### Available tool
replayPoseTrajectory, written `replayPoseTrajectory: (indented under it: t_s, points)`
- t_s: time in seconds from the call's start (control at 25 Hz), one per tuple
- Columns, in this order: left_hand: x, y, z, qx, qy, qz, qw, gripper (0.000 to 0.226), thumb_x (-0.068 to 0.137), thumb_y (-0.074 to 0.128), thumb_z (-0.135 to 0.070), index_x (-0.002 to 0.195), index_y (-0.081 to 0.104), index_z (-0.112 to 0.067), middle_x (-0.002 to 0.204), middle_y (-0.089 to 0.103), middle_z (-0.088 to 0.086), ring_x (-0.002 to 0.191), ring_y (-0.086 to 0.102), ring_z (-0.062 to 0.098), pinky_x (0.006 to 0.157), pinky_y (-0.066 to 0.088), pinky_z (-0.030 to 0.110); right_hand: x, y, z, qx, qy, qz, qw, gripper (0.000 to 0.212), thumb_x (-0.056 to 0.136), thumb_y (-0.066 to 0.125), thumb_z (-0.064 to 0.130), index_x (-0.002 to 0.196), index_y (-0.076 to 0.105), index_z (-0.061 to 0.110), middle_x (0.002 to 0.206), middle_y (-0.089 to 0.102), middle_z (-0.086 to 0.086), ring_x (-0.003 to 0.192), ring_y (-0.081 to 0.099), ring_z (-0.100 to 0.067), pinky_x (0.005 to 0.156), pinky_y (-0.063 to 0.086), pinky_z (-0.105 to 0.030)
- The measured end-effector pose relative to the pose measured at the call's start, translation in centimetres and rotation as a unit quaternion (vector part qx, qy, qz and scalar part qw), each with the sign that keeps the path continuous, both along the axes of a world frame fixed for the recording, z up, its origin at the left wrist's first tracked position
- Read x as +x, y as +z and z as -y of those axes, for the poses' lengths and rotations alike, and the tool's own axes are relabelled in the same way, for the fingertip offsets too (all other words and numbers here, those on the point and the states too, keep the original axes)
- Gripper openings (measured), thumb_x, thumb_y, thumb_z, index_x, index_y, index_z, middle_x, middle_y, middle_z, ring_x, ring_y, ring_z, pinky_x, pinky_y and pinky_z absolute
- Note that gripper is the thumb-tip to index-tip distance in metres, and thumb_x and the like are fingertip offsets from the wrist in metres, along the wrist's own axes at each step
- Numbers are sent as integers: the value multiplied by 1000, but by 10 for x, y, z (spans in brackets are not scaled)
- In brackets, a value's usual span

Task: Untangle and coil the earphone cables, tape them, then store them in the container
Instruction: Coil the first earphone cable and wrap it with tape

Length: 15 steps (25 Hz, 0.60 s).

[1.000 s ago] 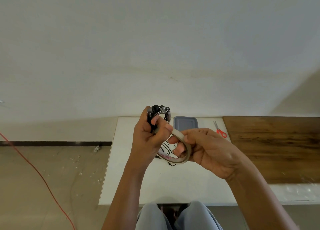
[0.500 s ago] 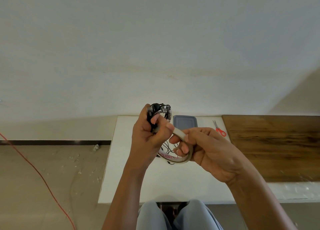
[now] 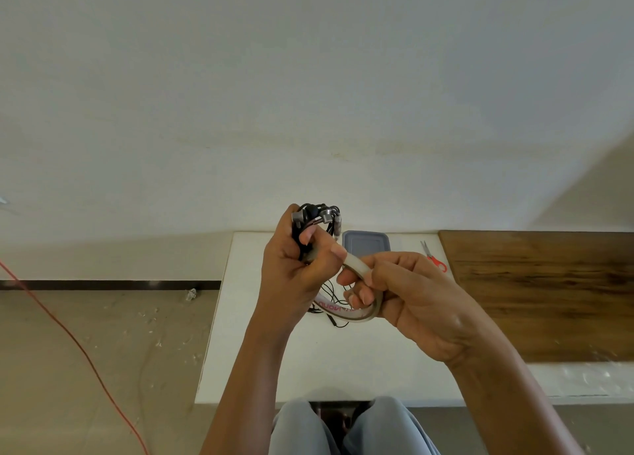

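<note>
Taping the coiled earphones (image 3: 317,216), head view: coil clamped in left hand (image 3: 291,276) fingers, tape roll (image 3: 355,265) pinched by right hand (image 3: 418,303), above the table (image 3: 274,351).
Risk noted: slackened grip could unspool coil; tape could fold onto itself.

Pink letters run along the inner core of the tape roll (image 3: 339,312), too unclear to read.
</note>
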<state>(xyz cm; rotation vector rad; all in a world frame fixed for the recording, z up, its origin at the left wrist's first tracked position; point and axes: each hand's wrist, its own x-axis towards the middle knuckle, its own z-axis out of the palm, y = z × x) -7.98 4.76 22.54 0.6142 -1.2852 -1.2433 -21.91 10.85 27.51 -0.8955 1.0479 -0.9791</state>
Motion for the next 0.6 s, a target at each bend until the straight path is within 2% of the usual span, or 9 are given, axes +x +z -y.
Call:
replayPoseTrajectory:
  t_s: [0.12, 0.32, 0.48, 0.52, 0.6]
  points:
    - [1, 0, -1, -11, -4, 6, 1000, 26, 74, 55, -13, 76, 29, -17, 59, 50, -16, 58, 41, 5, 61, 41, 16, -1, 1, -1, -4, 16, 1, 1000, 31, 76, 45, 10, 78, 76, 9, 58, 58, -3, 60, 55, -11, 64, 50, -20]
    - [2, 1, -4, 16, -9, 2, 1000, 30, 78, 52, 4, 75, 30, -16, 58, 50, -16, 57, 41, 5, 60, 41, 16, -4, 2, -1, -1, 40, 8, 999, 35, 84, 42, 4, 86, 76, 8, 62, 61, -4, 63, 58, -11, 69, 52, -22]
    - [6, 2, -7, 9, -14, 3, 1000, 20, 75, 56, -15, 73, 36, -17, 62, 36, 9, 60, 37, 11, 61, 38, 19, -4, 1, 0, 5, 43, -19, 999, 30, 83, 46, 14, 84, 76, 11, 59, 60, -2, 62, 55, -13, 72, 51, -25]
    - [6, 1, -8, 4, -16, 10, 1000, 18, 75, 56, -16, 74, 38, -14, 62, 38, 8, 60, 38, 10, 60, 38, 18, -3, 1, 0, 7, 40, -25, 999, 30, 85, 47, 13, 80, 76, 12, 56, 58, -1, 61, 55, -13, 70, 50, -24]
    - [6, 0, -9, 3, -21, 15, 1000, 15, 73, 56, -15, 75, 41, -10, 60, 49, -6, 59, 44, 5, 61, 42, 15, -2, 2, 0, 14, 26, -30, 999, 37, 93, 44, 6, 73, 76, 13, 52, 56, 1, 58, 53, -14, 67, 50, -22]
